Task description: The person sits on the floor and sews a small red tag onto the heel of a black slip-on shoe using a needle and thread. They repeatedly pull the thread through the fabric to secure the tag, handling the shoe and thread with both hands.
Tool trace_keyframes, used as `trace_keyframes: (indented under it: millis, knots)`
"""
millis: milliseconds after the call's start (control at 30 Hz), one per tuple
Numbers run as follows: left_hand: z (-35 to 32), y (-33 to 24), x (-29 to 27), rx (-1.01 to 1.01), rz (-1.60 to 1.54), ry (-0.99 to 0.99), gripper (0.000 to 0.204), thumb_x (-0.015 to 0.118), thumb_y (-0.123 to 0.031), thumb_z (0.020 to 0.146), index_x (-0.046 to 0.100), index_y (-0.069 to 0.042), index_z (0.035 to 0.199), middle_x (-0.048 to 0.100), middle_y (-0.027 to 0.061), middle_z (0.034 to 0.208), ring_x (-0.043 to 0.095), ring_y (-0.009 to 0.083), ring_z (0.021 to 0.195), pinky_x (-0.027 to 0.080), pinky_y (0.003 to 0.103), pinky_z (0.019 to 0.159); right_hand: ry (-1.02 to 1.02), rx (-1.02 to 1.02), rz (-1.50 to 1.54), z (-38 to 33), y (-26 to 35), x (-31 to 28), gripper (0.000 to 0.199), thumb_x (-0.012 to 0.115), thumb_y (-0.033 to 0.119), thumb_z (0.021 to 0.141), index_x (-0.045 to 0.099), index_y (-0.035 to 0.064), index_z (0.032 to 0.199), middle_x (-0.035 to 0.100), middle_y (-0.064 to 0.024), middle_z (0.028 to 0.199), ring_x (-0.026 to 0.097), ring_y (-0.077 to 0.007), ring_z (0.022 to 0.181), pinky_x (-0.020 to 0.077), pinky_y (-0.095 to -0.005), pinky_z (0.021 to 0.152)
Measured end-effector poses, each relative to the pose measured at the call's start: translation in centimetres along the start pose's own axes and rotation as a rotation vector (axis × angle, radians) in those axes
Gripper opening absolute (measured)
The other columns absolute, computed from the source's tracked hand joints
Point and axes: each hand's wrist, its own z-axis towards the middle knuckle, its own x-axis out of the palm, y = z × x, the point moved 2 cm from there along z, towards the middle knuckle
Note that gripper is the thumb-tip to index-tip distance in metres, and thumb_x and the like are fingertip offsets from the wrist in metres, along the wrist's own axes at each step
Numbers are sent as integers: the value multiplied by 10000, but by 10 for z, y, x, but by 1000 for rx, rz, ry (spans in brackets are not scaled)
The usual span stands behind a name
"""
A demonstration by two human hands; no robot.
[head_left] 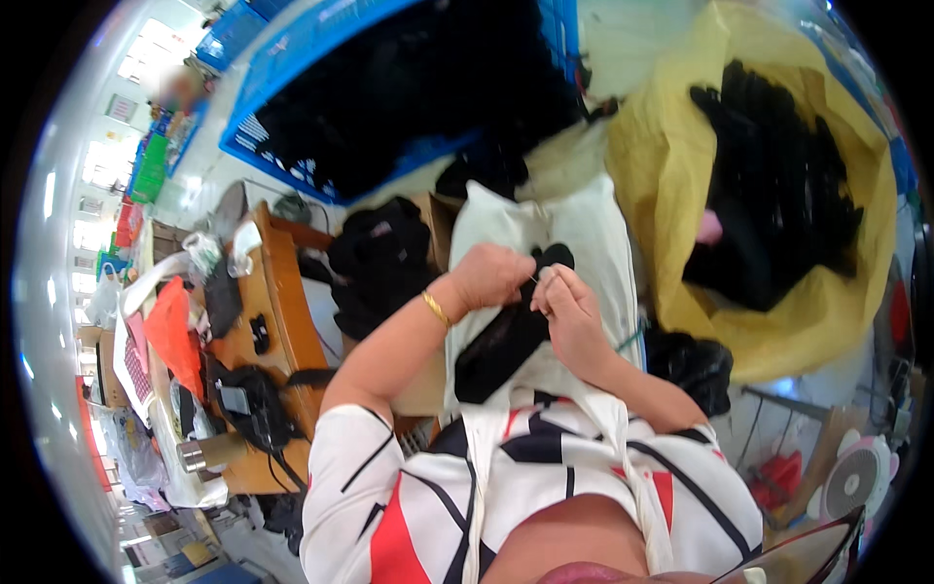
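holding black cloth piece (501, 350) slantwise over white pad (608, 234). clamping right grip (576, 316) on that cloth above white pad's middle; curling left grip (491, 275) inward at cloth's upper part, not being able to tell whether clamping anything. seeing black fabrics (379, 243) lying heaped left of white pad, wooden table (282, 321) standing farther left of white pad, blue crate (562, 39) holding dark stuff (399, 88) beyond white pad, yellow sack (666, 185) standing right of white pad.

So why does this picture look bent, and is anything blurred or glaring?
Head view: a fisheye lens, so straight edges curve toward the black rim; also in the head view, windows glare white at left, a distant person is blurred, and the central black cloth shows little detail.
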Motion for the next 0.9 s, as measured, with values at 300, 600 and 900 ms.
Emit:
trace_keyframes:
  millis: [300,600,900]
  knots:
    - [-13,-56,27,-185,-142,320,229,629,-139,767,603,-107,992,651,90,903,623,305,897,524,434,750,-13,-127,-507,-28,4,-47,139,549,109,965,594,3,887,577,-34,755,545,-139,733,443,-270,682]
    - [-4,-65,-7,-890,-1086,164,209,628,-105,804,619,3,625,577,24,562,510,94,524,418,248,500,167,-537,-1025,-16,29,-41,55,658,47,833,645,33,885,607,-107,754,598,-302,720,480,-365,622]
    - [-24,-74,14,-955,-1208,363,96,679,-152,854,661,-61,831,621,-23,715,510,35,584,387,188,495,238,238,-756,-31,53,-107,82,615,91,916,624,25,963,595,-6,811,551,-98,708,459,-247,653]
